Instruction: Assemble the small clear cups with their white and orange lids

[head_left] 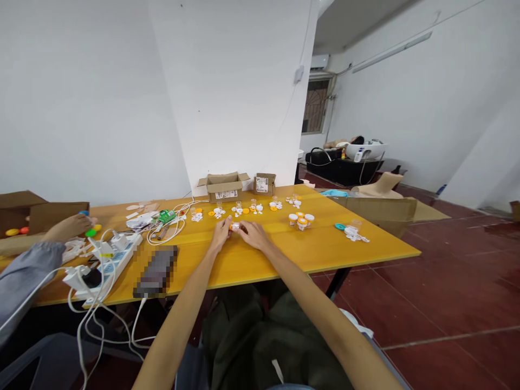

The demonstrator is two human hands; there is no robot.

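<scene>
Between my two hands, above the middle of the table, is a small clear jar with an orange part at its left end. It lies sideways. My left hand is closed around the orange end, and my right hand grips the clear end. Fingers hide much of the jar. Just beyond them, piles of small white parts lie with orange rings and clear cups. To the right stands a cluster of several jars with white-and-orange lids.
Two cardboard boxes stand against the wall. At left are a phone, a power strip with tangled cables, and another person's hand near coloured balls. A teal ring lies by white parts at right.
</scene>
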